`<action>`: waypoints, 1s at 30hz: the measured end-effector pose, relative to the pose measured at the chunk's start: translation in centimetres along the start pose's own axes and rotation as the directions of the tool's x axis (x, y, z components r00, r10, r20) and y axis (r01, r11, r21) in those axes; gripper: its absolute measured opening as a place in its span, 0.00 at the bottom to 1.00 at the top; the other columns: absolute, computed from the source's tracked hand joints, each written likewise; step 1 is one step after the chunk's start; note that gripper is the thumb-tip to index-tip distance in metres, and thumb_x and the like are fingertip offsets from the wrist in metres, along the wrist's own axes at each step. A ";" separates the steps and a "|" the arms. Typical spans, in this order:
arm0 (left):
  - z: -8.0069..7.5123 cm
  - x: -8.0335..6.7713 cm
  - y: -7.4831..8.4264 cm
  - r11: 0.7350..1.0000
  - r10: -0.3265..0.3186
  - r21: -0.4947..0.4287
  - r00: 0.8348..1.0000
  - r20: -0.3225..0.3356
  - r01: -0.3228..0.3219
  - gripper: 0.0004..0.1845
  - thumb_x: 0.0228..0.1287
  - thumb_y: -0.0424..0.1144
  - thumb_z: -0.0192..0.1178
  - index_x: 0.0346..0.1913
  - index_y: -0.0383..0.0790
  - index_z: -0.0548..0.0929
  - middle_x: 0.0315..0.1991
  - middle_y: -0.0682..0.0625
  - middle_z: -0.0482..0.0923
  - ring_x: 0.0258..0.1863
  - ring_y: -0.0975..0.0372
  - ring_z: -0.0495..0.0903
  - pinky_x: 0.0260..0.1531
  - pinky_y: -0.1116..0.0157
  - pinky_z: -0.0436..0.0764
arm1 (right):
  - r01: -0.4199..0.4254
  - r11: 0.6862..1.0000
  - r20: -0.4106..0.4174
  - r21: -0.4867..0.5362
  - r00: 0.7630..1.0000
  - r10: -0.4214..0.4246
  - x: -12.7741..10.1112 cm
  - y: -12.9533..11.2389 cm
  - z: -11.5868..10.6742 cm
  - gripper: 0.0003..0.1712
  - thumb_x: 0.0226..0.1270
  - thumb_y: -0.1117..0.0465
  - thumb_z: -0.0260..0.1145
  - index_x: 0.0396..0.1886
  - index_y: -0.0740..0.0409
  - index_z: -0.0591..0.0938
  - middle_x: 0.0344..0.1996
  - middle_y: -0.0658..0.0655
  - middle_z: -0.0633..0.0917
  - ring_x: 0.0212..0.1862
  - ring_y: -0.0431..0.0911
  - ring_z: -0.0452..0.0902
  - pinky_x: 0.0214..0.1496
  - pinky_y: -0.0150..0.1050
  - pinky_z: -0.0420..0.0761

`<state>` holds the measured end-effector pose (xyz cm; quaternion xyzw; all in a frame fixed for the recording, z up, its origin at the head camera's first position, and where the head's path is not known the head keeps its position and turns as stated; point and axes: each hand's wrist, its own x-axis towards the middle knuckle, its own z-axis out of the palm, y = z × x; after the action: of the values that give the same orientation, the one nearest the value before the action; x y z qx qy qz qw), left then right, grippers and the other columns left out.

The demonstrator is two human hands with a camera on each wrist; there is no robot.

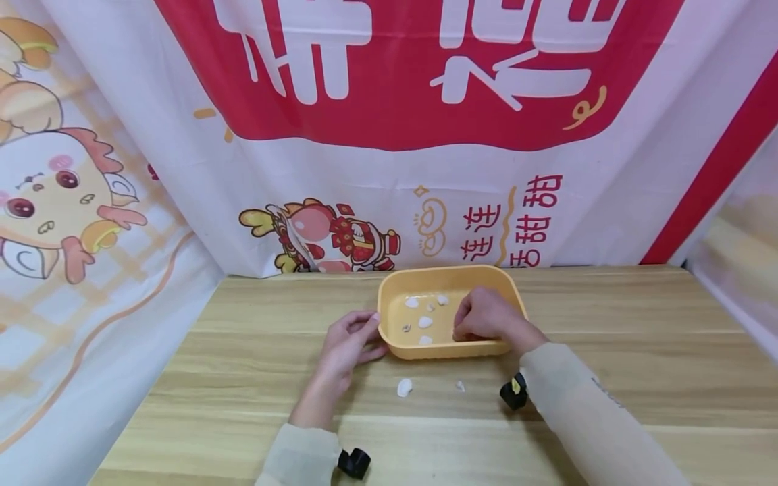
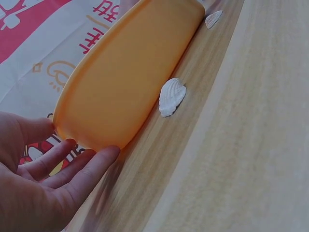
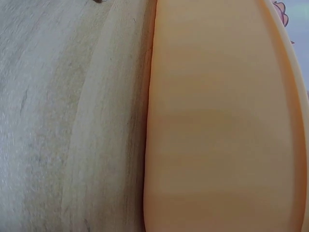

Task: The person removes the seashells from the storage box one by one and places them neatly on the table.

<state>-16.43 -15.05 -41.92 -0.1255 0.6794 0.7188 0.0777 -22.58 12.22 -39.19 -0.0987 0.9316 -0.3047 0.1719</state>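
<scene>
A yellow plastic basin [image 1: 452, 352] stands on the wooden table against the cloth backdrop. On its floor lie several small white seashells [image 1: 425, 322] and a small dark one [image 1: 406, 328]. My left hand [image 1: 349, 344] is at the basin's left end; in the left wrist view its thumb and fingertips touch the outer wall. My right hand [image 1: 487, 314] reaches over the near rim into the basin's right part, fingers bent down, fingertips hidden by the near wall. Whether it holds anything does not show. The right wrist view shows the basin's outer wall [image 3: 222, 116] without the hand.
In front of the basin, a white ridged seashell [image 2: 172, 97] and a smaller seashell [image 1: 460, 386] lie on the table [image 1: 608, 378]. Behind it hangs a printed cloth [image 1: 365, 162]. Each wrist wears a black camera mount [image 1: 354, 464].
</scene>
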 end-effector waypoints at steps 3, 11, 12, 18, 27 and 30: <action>0.1 0.0 0.1 1.000 -0.002 0.002 1.000 -0.002 0.002 0.20 0.80 0.41 0.63 0.67 0.36 0.80 0.65 0.34 0.82 0.61 0.46 0.87 0.56 0.55 0.93 | -0.006 1.000 -0.001 0.005 1.000 0.006 -0.1 -0.1 0.0 0.06 0.59 0.59 0.82 0.28 0.52 0.91 0.29 0.51 0.89 0.36 0.45 0.82 0.37 0.35 0.80; 0.1 -0.1 0.2 1.000 -0.009 0.006 1.000 -0.007 0.009 0.20 0.80 0.41 0.63 0.67 0.36 0.80 0.65 0.34 0.82 0.61 0.46 0.87 0.56 0.55 0.93 | 0.018 1.000 0.001 0.014 1.000 -0.018 -0.3 -0.4 0.0 0.06 0.63 0.61 0.80 0.30 0.52 0.90 0.29 0.52 0.88 0.35 0.46 0.81 0.38 0.35 0.81; 0.1 -0.1 0.2 1.000 -0.010 0.007 1.000 -0.008 0.010 0.20 0.80 0.41 0.63 0.67 0.36 0.80 0.65 0.34 0.82 0.61 0.46 0.87 0.56 0.55 0.93 | 0.019 1.000 0.000 0.018 1.000 -0.019 -0.3 -0.4 0.0 0.06 0.63 0.61 0.80 0.30 0.52 0.89 0.29 0.52 0.88 0.35 0.46 0.81 0.37 0.35 0.81; 0.1 -0.1 0.1 1.000 -0.008 0.009 1.000 -0.008 0.008 0.19 0.81 0.41 0.63 0.67 0.36 0.80 0.65 0.34 0.82 0.60 0.47 0.87 0.56 0.55 0.93 | 0.024 0.999 -0.020 0.043 1.000 -0.023 -0.3 -0.5 0.2 0.05 0.65 0.63 0.78 0.31 0.52 0.89 0.29 0.53 0.88 0.33 0.46 0.82 0.35 0.34 0.82; 0.1 0.0 0.1 1.000 0.004 0.002 1.000 -0.005 -0.004 0.19 0.81 0.41 0.63 0.66 0.35 0.80 0.64 0.34 0.83 0.59 0.49 0.88 0.55 0.55 0.94 | 0.061 0.997 -0.052 0.037 0.997 -0.059 -0.2 -0.3 0.1 0.05 0.65 0.63 0.78 0.30 0.52 0.90 0.29 0.51 0.88 0.35 0.45 0.80 0.39 0.34 0.80; 0.1 0.1 0.0 1.000 0.001 0.003 1.000 -0.006 -0.001 0.19 0.81 0.41 0.63 0.66 0.35 0.80 0.64 0.34 0.82 0.58 0.49 0.88 0.55 0.56 0.94 | 0.068 0.996 -0.049 0.052 0.997 -0.066 -0.2 -0.3 0.1 0.05 0.67 0.63 0.78 0.30 0.54 0.90 0.28 0.51 0.88 0.35 0.45 0.80 0.39 0.34 0.80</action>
<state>-16.51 -14.99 -41.91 -0.1271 0.6806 0.7175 0.0755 -22.33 12.03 -39.04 -0.1181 0.9230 -0.3375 0.1420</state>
